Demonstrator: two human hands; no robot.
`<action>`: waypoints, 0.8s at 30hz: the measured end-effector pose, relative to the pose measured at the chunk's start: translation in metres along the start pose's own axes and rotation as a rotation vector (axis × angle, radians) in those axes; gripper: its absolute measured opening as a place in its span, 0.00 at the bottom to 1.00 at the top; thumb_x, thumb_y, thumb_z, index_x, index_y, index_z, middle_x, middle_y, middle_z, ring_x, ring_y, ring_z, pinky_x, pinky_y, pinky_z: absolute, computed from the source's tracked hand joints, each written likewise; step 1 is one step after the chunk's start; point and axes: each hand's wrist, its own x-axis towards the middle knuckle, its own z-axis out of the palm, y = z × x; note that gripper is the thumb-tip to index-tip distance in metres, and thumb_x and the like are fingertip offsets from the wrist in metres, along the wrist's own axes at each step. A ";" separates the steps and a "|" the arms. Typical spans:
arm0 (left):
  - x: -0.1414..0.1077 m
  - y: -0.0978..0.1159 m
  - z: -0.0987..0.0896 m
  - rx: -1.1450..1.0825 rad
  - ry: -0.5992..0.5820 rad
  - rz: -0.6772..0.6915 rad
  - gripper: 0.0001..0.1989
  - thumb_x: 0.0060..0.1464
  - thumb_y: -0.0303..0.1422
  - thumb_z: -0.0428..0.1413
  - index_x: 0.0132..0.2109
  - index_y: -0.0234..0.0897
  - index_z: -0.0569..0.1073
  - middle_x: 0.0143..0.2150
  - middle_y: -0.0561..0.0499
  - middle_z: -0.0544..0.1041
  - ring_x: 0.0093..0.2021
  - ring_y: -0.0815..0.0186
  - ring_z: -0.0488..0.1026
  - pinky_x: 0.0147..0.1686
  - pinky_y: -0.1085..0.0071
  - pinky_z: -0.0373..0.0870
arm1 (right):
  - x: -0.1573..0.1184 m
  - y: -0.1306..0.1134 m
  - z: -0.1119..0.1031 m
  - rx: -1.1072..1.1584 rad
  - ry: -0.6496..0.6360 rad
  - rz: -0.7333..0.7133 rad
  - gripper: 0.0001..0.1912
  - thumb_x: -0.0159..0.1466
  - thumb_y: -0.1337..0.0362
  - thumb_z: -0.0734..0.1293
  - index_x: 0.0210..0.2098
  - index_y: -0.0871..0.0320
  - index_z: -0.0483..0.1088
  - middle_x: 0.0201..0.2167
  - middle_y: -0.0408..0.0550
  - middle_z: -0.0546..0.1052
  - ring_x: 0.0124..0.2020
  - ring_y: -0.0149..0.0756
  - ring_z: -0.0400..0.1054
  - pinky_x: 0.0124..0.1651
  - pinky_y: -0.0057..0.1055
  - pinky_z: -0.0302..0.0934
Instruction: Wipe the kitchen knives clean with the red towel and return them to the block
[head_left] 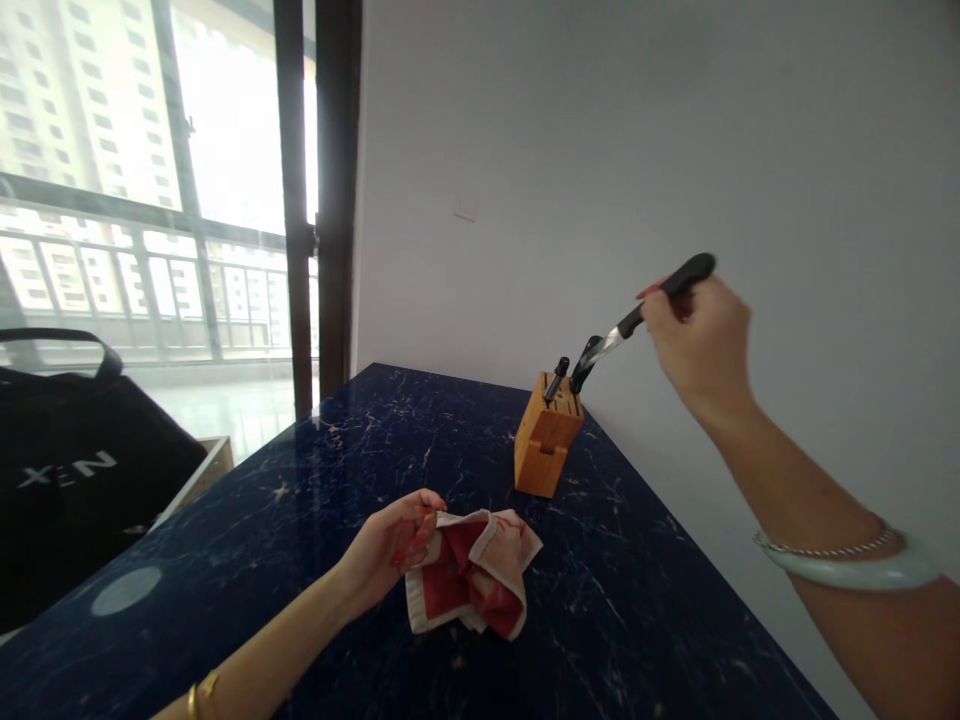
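My right hand (697,335) is raised at the right, its fingers closed round the black handle of a knife (611,340). The blade slants down toward the top of a wooden knife block (547,435); whether its tip is inside a slot, I cannot tell. Two other black handles stick out of the block. Lower down, my left hand (397,530) has its fingers curled at the edge of a crumpled red and white cloth (480,570), gripping its upper left corner. The cloth is in front of the block, low over or on the table.
The dark blue marbled table (345,480) runs back to a grey wall (637,150). A black bag (82,470) with white lettering stands left of the table. A pale round spot (126,590) shows near the table's left edge. Glass doors (225,250) are behind.
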 end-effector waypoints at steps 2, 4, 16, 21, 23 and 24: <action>0.000 0.000 0.001 -0.003 0.011 0.022 0.07 0.49 0.28 0.49 0.35 0.31 0.70 0.20 0.57 0.58 0.15 0.78 0.49 0.15 0.79 0.43 | -0.005 -0.010 -0.015 0.129 0.110 0.021 0.10 0.58 0.66 0.59 0.34 0.62 0.69 0.21 0.45 0.69 0.19 0.27 0.61 0.22 0.27 0.56; -0.001 0.000 0.002 -0.011 -0.002 0.029 0.08 0.50 0.28 0.48 0.36 0.31 0.71 0.20 0.57 0.58 0.16 0.78 0.48 0.15 0.79 0.43 | -0.025 -0.015 -0.020 0.342 0.123 0.123 0.09 0.58 0.63 0.60 0.35 0.61 0.69 0.19 0.42 0.66 0.16 0.26 0.59 0.17 0.25 0.54; -0.007 -0.011 0.025 -0.084 -0.064 -0.133 0.16 0.54 0.32 0.49 0.47 0.26 0.71 0.32 0.45 0.73 0.25 0.74 0.64 0.25 0.78 0.60 | -0.217 -0.029 0.043 0.870 -0.336 0.757 0.10 0.58 0.61 0.62 0.39 0.55 0.67 0.36 0.47 0.74 0.36 0.39 0.70 0.39 0.39 0.67; -0.009 -0.018 0.033 -0.093 -0.065 -0.167 0.18 0.57 0.35 0.47 0.49 0.29 0.70 0.49 0.38 0.69 0.46 0.62 0.67 0.47 0.68 0.60 | -0.225 -0.039 0.042 0.429 -0.452 -0.073 0.14 0.60 0.65 0.61 0.45 0.51 0.68 0.34 0.46 0.74 0.37 0.37 0.67 0.39 0.35 0.62; -0.009 -0.021 0.033 -0.098 -0.051 -0.131 0.16 0.56 0.35 0.48 0.47 0.29 0.71 0.47 0.39 0.71 0.46 0.62 0.68 0.48 0.66 0.60 | -0.227 -0.044 0.043 0.277 -0.462 -0.326 0.16 0.60 0.66 0.60 0.48 0.51 0.66 0.30 0.46 0.75 0.34 0.37 0.67 0.37 0.37 0.59; -0.009 -0.022 0.033 -0.102 -0.042 -0.112 0.15 0.56 0.35 0.49 0.46 0.30 0.72 0.46 0.40 0.72 0.46 0.62 0.68 0.49 0.66 0.60 | -0.228 -0.046 0.045 0.212 -0.462 -0.400 0.17 0.61 0.67 0.59 0.49 0.52 0.66 0.29 0.45 0.74 0.33 0.37 0.66 0.36 0.37 0.57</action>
